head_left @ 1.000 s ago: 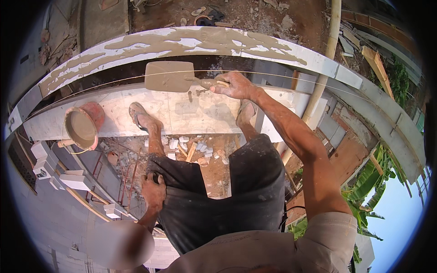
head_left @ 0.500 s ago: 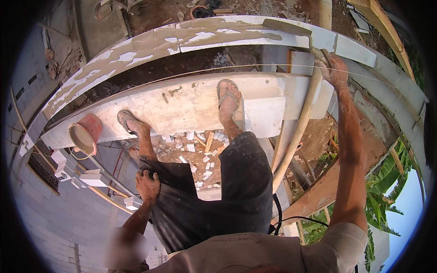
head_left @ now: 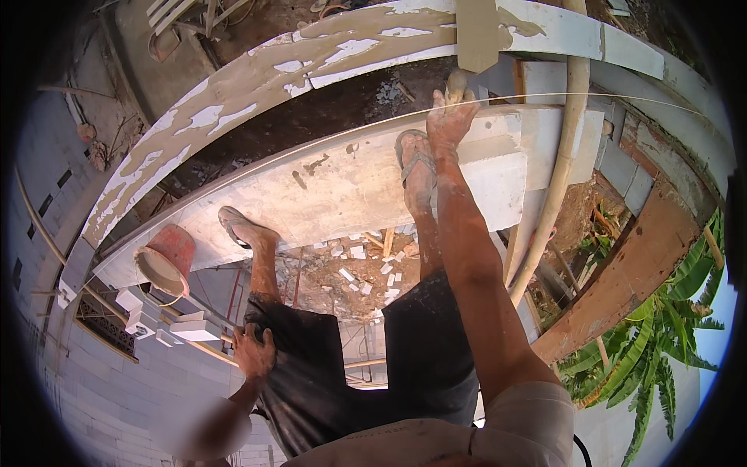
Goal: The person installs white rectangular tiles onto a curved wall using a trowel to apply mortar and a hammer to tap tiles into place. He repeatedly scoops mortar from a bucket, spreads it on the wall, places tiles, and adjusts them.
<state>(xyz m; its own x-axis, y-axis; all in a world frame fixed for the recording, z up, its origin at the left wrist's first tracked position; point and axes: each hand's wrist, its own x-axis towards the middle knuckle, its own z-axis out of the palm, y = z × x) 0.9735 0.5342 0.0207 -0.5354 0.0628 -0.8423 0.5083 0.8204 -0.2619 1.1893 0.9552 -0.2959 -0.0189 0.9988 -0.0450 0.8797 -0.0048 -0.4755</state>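
Note:
My right hand (head_left: 451,123) is closed around the handle of a trowel (head_left: 477,39). The mortar-coated blade lies across the top of a curved white block wall (head_left: 634,53), seemingly touching it. Grey-brown mortar (head_left: 257,74) covers much of that wall top left of the blade, with white patches showing through. My left hand (head_left: 254,350) rests on my left thigh, fingers spread and holding nothing. A taut string (head_left: 350,119) runs past my right wrist, between the wall and the plank.
My sandalled feet stand on a wide pale plank (head_left: 334,187) beside a white block (head_left: 490,191). A red bucket (head_left: 173,249) with grey contents sits at the plank's left. A bamboo pole (head_left: 556,171) rises at right. Rubble (head_left: 366,280) lies below; stacked white blocks (head_left: 194,327) stand lower left.
My right hand has brought the trowel leftward along the wall top and turned its blade crosswise. The whole view has shifted slightly. My left hand stays on my thigh.

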